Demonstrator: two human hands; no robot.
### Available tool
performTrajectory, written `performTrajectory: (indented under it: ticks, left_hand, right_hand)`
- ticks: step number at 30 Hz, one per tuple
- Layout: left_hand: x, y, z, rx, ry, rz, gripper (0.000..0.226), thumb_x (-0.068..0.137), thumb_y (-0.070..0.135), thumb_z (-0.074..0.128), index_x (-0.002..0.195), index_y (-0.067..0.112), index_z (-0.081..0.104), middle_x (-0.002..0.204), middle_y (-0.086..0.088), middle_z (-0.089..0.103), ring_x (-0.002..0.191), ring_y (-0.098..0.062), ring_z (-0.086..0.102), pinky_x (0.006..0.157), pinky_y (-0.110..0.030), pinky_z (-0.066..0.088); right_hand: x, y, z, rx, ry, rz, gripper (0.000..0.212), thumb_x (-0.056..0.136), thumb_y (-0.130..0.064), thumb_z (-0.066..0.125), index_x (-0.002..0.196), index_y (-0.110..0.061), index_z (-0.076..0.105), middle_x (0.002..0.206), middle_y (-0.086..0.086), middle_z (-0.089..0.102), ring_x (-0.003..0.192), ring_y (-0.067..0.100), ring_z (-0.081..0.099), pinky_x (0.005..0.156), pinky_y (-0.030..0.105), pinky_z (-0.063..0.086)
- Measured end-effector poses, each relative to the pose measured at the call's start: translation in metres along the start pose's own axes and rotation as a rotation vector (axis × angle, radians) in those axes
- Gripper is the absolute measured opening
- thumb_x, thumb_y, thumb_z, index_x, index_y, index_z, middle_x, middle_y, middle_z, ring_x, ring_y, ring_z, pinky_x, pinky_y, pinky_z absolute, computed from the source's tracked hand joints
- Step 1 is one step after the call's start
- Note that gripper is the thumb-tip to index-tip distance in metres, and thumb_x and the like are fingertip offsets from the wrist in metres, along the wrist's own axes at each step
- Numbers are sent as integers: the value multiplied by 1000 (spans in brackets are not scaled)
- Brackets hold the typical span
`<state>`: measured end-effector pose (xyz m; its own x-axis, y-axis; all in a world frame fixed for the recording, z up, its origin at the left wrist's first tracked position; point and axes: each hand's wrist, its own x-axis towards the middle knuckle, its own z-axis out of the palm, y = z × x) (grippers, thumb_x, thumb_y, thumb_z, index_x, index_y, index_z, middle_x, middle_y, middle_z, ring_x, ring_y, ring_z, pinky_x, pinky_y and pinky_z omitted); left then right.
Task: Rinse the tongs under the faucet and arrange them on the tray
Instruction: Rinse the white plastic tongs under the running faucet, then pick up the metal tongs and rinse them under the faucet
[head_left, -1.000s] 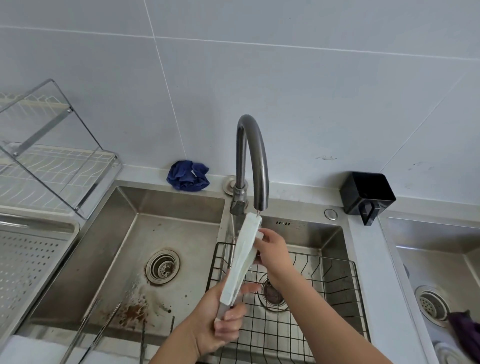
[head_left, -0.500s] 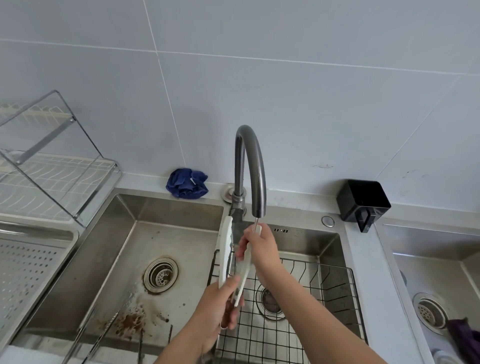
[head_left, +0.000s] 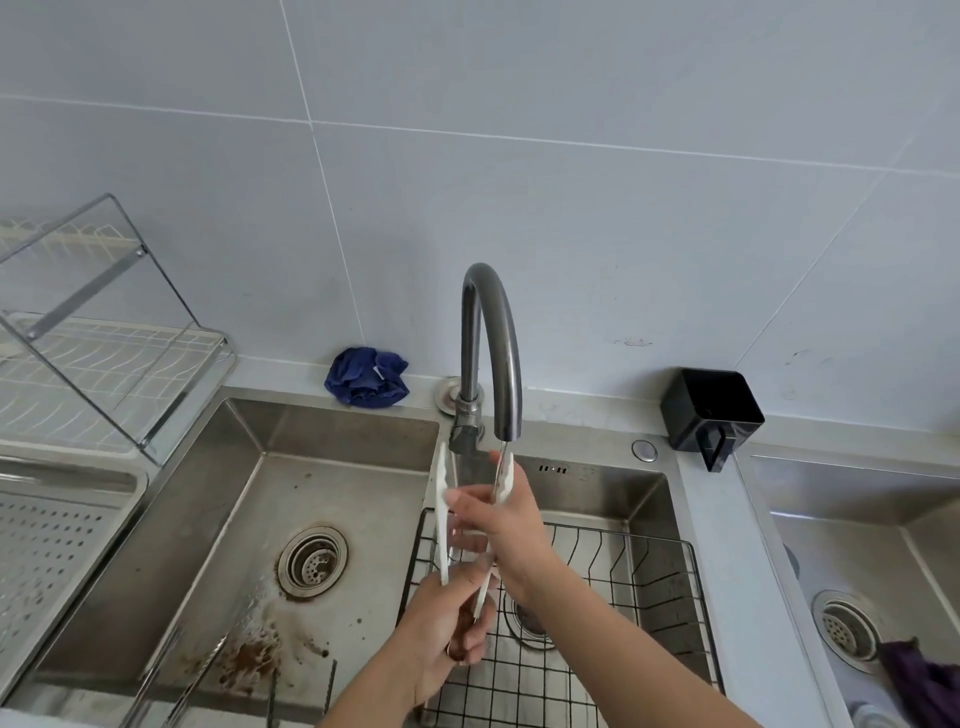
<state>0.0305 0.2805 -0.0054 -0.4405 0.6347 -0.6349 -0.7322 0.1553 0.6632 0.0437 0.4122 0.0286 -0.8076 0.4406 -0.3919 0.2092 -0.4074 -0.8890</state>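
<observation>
White tongs (head_left: 443, 499) stand upright under the curved grey faucet (head_left: 491, 332), their two arms spread apart. A thin stream of water falls from the spout onto the right arm. My left hand (head_left: 447, 629) grips the hinge end of the tongs from below. My right hand (head_left: 498, 519) reaches between the arms, its fingers rubbing the right arm and its fingertips near the left one. The perforated metal tray (head_left: 47, 540) lies at the far left.
A black wire basket (head_left: 649, 587) sits in the middle sink basin. The left basin (head_left: 291, 467) has rust stains and more utensils at its front edge. A dish rack (head_left: 104, 353), a blue cloth (head_left: 366, 376) and a black holder (head_left: 711, 410) stand along the back.
The tongs went from closed to spread open under the spout. My right hand slid between the arms and down along them. The view tilted up slightly.
</observation>
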Motion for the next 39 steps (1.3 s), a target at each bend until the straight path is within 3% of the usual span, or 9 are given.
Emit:
performTrajectory:
  ticks: [5,8,12,15,17,22,28,35,39]
  left_hand:
    - [5,-3,22,276,242,175,14,90,4,54,79,5,62,53,-7,54,40,-16,43,41,-25,37]
    - [-1,0,35,388,205,269,10,79,13,60,86,14,67,59,4,66,48,-5,56,46,-20,43]
    - [-11,-11,7,883,165,371,40,77,63,61,108,37,62,104,18,69,101,3,62,84,-20,46]
    - [-13,-25,-26,1332,316,575,51,92,57,50,137,32,53,133,14,51,129,-7,45,112,-29,35]
    - [-15,-32,-39,1545,383,587,56,99,53,40,149,27,42,155,5,38,150,-18,24,128,-35,9]
    - [-17,-51,-46,1672,382,595,67,100,50,40,159,22,26,170,-8,10,156,-27,-6,114,-29,-28]
    - [-20,-64,-44,1880,341,498,71,81,43,73,141,9,58,158,-25,35,147,-41,31,117,-39,-4]
    - [-10,-77,-53,1962,417,571,59,82,40,68,133,11,65,158,-27,33,149,-42,29,122,-50,18]
    - [-5,-81,-55,1928,452,620,59,86,40,63,137,11,62,162,-26,27,152,-41,22,122,-50,18]
  right_hand:
    - [-19,7,19,-424,238,-175,115,57,-59,91,151,-25,34,142,-2,58,129,21,60,103,47,55]
    - [-17,-1,20,-554,242,-194,79,70,-46,87,132,-35,38,116,-8,66,100,15,69,77,30,59]
    - [-13,-8,-7,-717,211,-152,77,76,-47,84,132,-30,34,122,-6,63,86,1,61,69,25,53]
    - [-19,-1,-37,-904,229,-85,114,72,-51,83,159,-21,16,150,3,46,112,21,61,83,34,49]
    - [-27,7,-58,-1069,231,-28,125,73,-53,83,164,-22,2,156,5,37,116,25,59,82,34,49]
    - [-48,40,-97,-1262,235,78,126,73,-55,84,163,-21,2,154,3,37,130,25,53,96,38,52]
    - [-64,79,-116,-1346,258,186,136,72,-60,84,163,-16,-7,157,5,35,137,25,49,104,40,52]
    - [-76,108,-126,-1470,314,167,143,65,-73,81,163,-18,-7,164,6,26,146,27,37,113,42,46]
    - [-87,116,-126,-1482,309,74,121,75,-72,73,163,-22,6,167,4,21,152,26,26,124,42,31]
